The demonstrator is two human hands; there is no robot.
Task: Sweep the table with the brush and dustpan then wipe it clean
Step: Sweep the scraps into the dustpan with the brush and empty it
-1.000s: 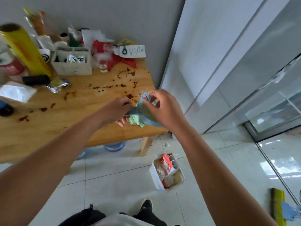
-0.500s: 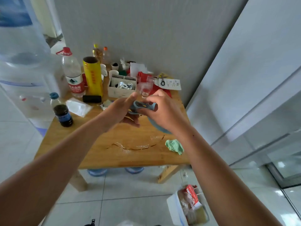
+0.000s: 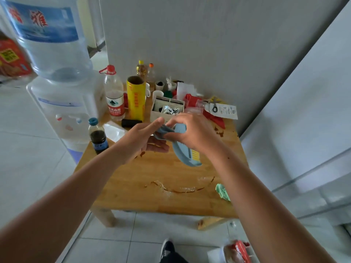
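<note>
To the left of the left hand, a small dark glass bottle with a blue cap point(image 3: 97, 138) is standing on the pale wooden tabletop point(image 3: 133, 186). The left hand point(image 3: 140, 141) is pinching the handle end of the blue-grey plastic dustpan point(image 3: 185, 150) between thumb and fingers. The right hand point(image 3: 195, 135) is curling round the same handle, with the pan hanging in the air below it; whether the brush is clipped in I cannot tell. The crumpled green cloth point(image 3: 222, 192), bunched against the pan a second ago, is now lying on the tabletop just under the right forearm, freeing both hands. Brown crumbs point(image 3: 218, 131) beyond the right hand and a ring-shaped wet stain point(image 3: 180, 188) nearer than both hands are remaining, so sweeping and wiping both look unfinished.
</note>
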